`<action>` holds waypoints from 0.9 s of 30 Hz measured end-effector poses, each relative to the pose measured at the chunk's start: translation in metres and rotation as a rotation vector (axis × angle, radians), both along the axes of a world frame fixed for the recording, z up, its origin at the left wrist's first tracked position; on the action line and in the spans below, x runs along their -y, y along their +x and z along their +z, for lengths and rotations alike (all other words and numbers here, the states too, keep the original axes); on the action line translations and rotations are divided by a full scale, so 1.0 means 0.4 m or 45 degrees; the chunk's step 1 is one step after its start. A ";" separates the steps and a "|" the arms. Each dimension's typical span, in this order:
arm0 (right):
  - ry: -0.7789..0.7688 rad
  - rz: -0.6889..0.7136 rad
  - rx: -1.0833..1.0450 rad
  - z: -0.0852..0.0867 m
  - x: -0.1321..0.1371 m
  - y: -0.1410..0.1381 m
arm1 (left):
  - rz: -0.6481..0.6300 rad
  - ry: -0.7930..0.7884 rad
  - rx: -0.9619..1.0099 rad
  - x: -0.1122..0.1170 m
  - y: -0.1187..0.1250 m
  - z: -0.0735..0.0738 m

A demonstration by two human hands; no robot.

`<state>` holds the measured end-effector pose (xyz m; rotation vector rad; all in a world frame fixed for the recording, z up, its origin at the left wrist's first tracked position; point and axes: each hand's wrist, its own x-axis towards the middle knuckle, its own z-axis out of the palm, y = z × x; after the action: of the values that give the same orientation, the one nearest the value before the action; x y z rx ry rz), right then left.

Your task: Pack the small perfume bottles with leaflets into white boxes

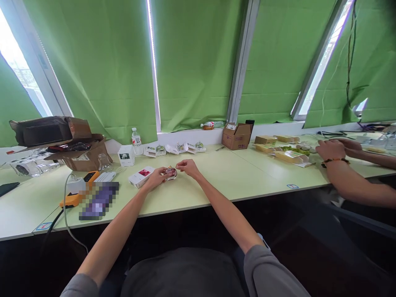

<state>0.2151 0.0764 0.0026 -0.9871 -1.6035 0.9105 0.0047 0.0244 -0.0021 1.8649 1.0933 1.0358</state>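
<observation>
- The left hand (156,177) has its fingers curled against a small glass bottle (170,175) with reddish contents and a gold-coloured top, gripping it on the table (198,194).
- The right hand (189,168) has thumb and forefinger pressed together just beside the bottle's top; whether they pinch something small, I cannot tell.
- Touching or just left of the left fingers lies a white box (142,176) with a pinkish-red picture; its small print is unreadable.
- Farther left and beyond those fingers stands a white carton (126,156) bearing a dark flower-like picture, its lettering too small to read.
- Beyond the right fingertips, a clear bottle (212,124) lies on its side, its red-and-white label illegible.
- Beyond and right of them, a cardboard box (236,136) carries a white label and purplish print, both too small to read.
</observation>
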 end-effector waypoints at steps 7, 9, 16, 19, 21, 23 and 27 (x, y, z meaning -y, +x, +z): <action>0.025 0.034 -0.053 -0.006 -0.004 -0.022 | -0.027 -0.015 -0.013 -0.001 -0.008 -0.001; 0.061 0.030 -0.033 -0.005 -0.001 -0.032 | -0.029 -0.010 -0.020 0.000 -0.009 -0.001; 0.124 0.001 -0.004 -0.006 0.003 -0.059 | -0.058 0.002 -0.013 0.009 -0.009 0.006; 0.121 0.009 -0.023 -0.009 0.003 -0.063 | -0.057 0.000 -0.028 0.011 -0.009 0.007; 0.127 0.027 -0.038 -0.009 0.004 -0.064 | -0.053 0.001 -0.031 0.011 -0.010 0.007; 0.141 0.048 -0.049 -0.009 0.005 -0.065 | -0.055 0.009 -0.034 0.011 -0.010 0.007; 0.161 0.029 -0.043 -0.008 0.007 -0.071 | -0.063 0.040 -0.048 0.013 -0.010 0.009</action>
<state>0.1866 0.0737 -0.0005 -0.8628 -1.6256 0.8261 0.0006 0.0193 0.0016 1.9336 1.0528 0.9986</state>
